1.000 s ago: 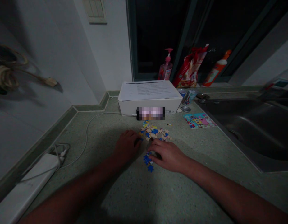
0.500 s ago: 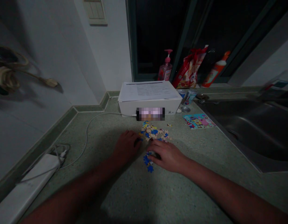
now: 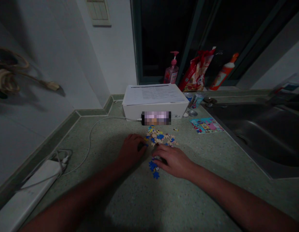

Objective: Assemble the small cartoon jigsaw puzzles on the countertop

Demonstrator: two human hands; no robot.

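L hand (image 3: 131, 150) lies half curled on the speckled green countertop (image 3: 200, 187), fingertips at the edge of a loose heap of jigsaw pieces (image 3: 159, 138); can't tell if it holds one. R hand (image 3: 173, 161) arches, fingers down, over a strip of blue pieces (image 3: 153, 168); grip unclear. Risk: a careless sweep of either hand scatters pieces, some maybe toward the steel sink (image 3: 255, 135) on the R.
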